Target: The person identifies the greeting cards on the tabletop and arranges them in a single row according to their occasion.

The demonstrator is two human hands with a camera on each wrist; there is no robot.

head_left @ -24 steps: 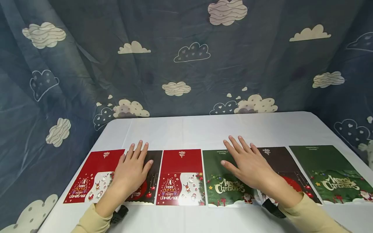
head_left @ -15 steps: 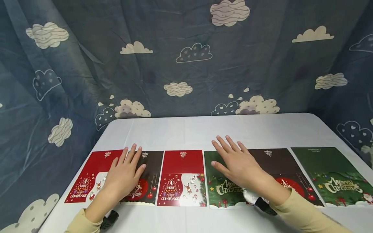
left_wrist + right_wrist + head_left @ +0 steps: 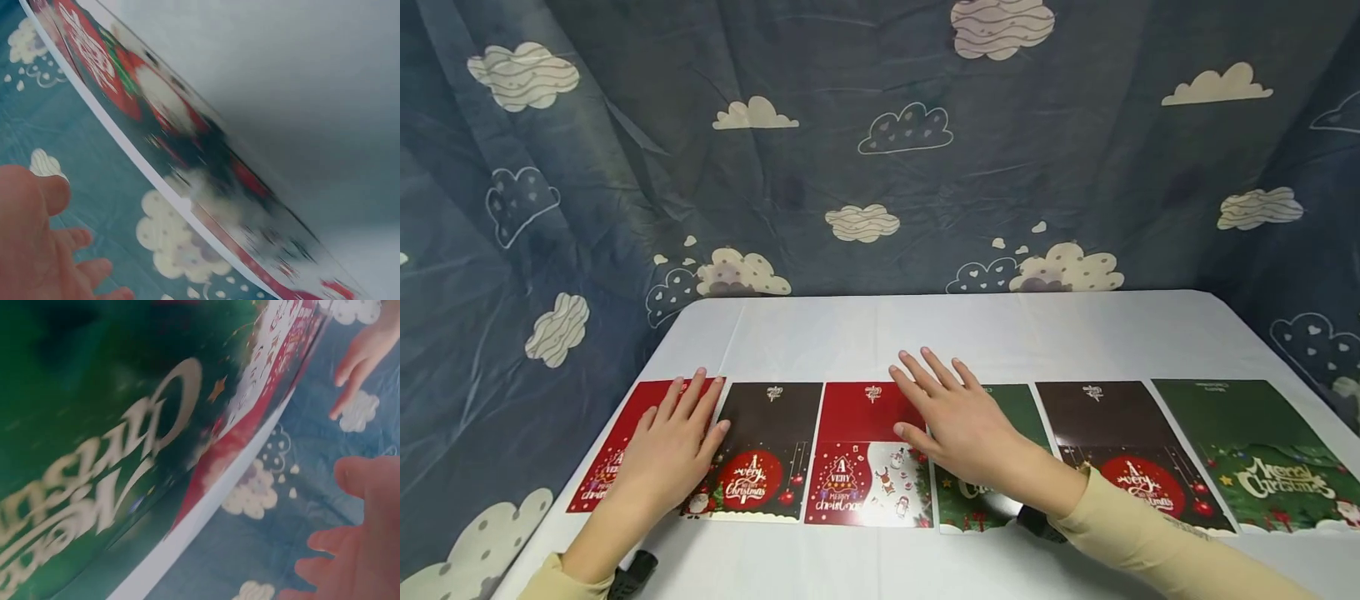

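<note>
Lengthwise, cards (image 3: pixel 869 454) run near-to-far, pictured halves nearest; left hand (image 3: pixel 667 452), right hand (image 3: pixel 961 425) hover above, fingers straight, spread.

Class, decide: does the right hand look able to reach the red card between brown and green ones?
Probably yes: the right hand looks empty, fingers overlapping the red card in the head view; nothing visibly blocks it.

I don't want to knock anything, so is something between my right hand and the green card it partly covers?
Nothing visible stands between your right hand and that green card. The red card beside it lies flat on the table. I can't see the part your hand hides in the head view.
</note>
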